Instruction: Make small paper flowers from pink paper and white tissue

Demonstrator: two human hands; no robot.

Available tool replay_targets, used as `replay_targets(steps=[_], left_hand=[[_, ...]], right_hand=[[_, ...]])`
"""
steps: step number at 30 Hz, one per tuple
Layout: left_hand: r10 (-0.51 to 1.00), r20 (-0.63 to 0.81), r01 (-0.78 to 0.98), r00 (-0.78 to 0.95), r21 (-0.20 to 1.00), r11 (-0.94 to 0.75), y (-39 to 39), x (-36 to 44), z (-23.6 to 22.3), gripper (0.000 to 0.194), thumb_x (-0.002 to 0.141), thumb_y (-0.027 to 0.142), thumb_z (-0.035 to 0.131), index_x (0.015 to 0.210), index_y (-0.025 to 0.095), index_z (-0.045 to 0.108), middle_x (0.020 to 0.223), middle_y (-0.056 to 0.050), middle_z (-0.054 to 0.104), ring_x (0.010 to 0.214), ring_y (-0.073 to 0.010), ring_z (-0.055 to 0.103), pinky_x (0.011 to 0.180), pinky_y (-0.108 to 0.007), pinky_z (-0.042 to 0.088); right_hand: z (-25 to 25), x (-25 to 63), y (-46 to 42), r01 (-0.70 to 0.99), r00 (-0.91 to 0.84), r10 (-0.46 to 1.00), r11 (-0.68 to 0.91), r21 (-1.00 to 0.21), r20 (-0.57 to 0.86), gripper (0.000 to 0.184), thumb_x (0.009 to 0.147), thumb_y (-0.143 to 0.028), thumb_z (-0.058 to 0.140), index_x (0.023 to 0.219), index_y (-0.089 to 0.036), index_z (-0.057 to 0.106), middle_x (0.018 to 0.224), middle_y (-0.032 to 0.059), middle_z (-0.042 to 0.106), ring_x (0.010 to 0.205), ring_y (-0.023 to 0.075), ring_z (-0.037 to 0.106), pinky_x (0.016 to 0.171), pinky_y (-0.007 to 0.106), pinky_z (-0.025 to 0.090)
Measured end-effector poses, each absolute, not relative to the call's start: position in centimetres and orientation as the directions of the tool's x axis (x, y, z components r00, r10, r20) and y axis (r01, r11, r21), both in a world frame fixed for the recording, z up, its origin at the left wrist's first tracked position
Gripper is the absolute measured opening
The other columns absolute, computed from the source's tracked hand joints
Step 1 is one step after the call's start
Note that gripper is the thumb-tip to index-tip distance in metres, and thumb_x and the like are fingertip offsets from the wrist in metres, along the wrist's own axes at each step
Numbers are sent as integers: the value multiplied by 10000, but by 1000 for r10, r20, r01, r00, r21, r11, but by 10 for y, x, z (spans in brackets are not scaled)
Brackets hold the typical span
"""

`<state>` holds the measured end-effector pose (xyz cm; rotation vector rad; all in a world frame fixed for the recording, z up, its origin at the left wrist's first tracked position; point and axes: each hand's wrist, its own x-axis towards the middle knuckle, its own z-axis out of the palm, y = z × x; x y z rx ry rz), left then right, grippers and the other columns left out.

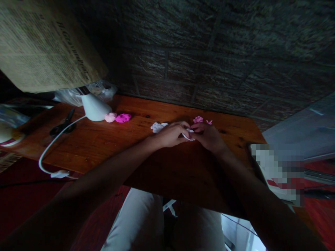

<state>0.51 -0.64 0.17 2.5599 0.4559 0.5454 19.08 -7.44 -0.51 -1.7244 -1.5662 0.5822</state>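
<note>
Head view. Left hand [172,135]: forearm reaching up from lower left, palm inward, fingers curled and bent over toward the thumb; pinched on the white piece [188,136]. Right hand [209,136]: forearm rising from lower right, back of hand uppermost, fingers bent to meet the left; pinched on the same piece, part of which the fingers hide. White piece: between the two sets of fingertips, above the table's middle.

Table [104,143]: orange-brown wood, knotted, its back edge near the wall. On it: white lump [157,128], just behind the left hand; two pink bits, the larger [198,119] and the smaller [209,122], beyond the right hand; magenta lump [123,118] and pale pink lump [110,117], side by side near the lamp [94,108]. Lamp: white base, print-covered shade, white cord [49,146] drooping past the front edge. Scissors [64,124]: dark, left of the lamp.

Room: dark block wall [188,66]; red floor [23,195]; dim light.
</note>
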Motion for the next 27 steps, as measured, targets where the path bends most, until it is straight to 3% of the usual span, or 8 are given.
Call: replay_targets(steps=[7, 14, 18, 23, 27], left_hand=[[442, 265, 236, 857, 560, -794, -4, 3, 2, 105, 872, 270, 726, 933, 237, 804, 1159, -65, 720, 1040, -191, 690, 941, -322, 504], [366, 321, 164, 874, 514, -842, -2, 0, 4, 105, 892, 245, 699, 941, 228, 791, 1095, -59, 730, 1011, -172, 691, 924, -292, 496], [368, 357, 167, 858, 485, -859, -1, -1, 5, 123, 895, 228, 688, 974, 227, 782, 1119, -54, 729, 1017, -167, 694, 929, -277, 499], [368, 311, 203, 876, 454, -868, -3, -3, 10, 169, 890, 181, 669, 1009, 219, 783, 1150, -71, 724, 1029, -186, 694, 941, -304, 510], [373, 283, 231, 884, 429, -873, -3, -4, 10, 211, 881, 158, 663, 1022, 252, 789, 1176, -58, 710, 1056, -189, 685, 954, -311, 508]], right_hand=[[-5, 191, -72, 652, 162, 980, -18, -758, 117, 287, 709, -154, 736, 989, -214, 727, 762, -7, 767, 748, 181, 735, 724, 301, 554], [-1, 194, -81, 666, 171, 975, -10, -746, 139, 151, 806, -266, 720, 948, -230, 753, 888, 26, 812, 826, 219, 771, 798, 343, 584], [13, 199, -85, 742, 130, 978, 15, -670, 165, 109, 840, -271, 687, 887, -235, 779, 920, 38, 816, 877, 257, 771, 797, 355, 573], [39, 205, -94, 780, 330, 847, 4, -625, 416, 186, 868, -339, 663, 875, -204, 792, 833, 68, 808, 740, 240, 754, 692, 322, 548], [39, 203, -96, 790, 262, 855, 76, -608, 448, 195, 877, -325, 643, 893, -204, 795, 836, 66, 812, 703, 224, 746, 665, 307, 536]])
